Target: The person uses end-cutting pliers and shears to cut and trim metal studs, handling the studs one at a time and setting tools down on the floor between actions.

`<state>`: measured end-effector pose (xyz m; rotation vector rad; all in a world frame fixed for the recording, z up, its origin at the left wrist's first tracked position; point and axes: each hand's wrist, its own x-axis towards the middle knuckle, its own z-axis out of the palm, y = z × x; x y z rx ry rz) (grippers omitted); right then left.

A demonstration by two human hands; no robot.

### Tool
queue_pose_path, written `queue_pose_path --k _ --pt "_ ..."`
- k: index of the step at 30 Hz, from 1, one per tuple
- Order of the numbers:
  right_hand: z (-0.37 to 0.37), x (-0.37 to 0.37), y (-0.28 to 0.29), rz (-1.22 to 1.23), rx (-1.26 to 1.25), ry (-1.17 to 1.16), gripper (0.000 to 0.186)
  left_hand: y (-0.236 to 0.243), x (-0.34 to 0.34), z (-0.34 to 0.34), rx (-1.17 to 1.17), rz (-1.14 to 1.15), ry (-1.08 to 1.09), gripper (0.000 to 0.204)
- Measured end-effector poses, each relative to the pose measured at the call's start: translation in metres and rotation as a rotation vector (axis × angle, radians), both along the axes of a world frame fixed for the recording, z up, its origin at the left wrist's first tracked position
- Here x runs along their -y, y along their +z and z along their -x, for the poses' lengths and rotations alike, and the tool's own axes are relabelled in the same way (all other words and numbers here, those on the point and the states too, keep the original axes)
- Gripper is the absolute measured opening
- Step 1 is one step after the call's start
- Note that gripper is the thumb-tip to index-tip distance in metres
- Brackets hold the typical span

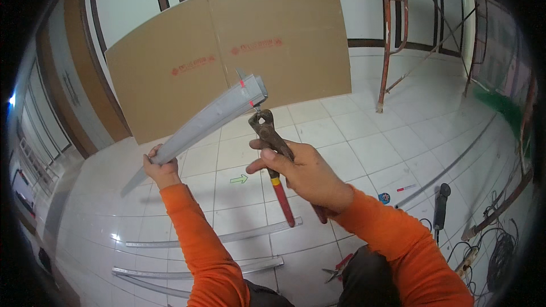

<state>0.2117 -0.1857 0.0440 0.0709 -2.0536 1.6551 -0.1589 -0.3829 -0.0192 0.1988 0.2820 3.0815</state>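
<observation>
My left hand [162,169] is wrapped round a long grey metal profile [210,116], which slants up to the right in front of me. Red marks show near its upper end. In my right hand [307,173] is a pair of end-cutting pincers [272,133] with rusty jaws and red handles, a yellow band on one of them. The pincers' jaws are at the profile's raised end, by a small piece of metal there; whether they grip it I cannot tell. Below, on the tiles, lie thin metal strips [199,274].
A large cardboard sheet [284,68] leans on the far wall. Rusty scaffolding [387,40] stands to the right. On the floor lie red-handled pliers [339,267], a tape measure [384,198], a red-and-white marker [406,187], a dark power tool [440,207] and tangled cables [500,258].
</observation>
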Motion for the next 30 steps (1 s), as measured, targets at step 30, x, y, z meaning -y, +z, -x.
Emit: queue_pose_path --k 30 --pt "-0.02 -0.029 0.039 0.059 0.376 0.294 0.047 0.0 0.011 0.003 -0.142 -0.041 0.01 0.029"
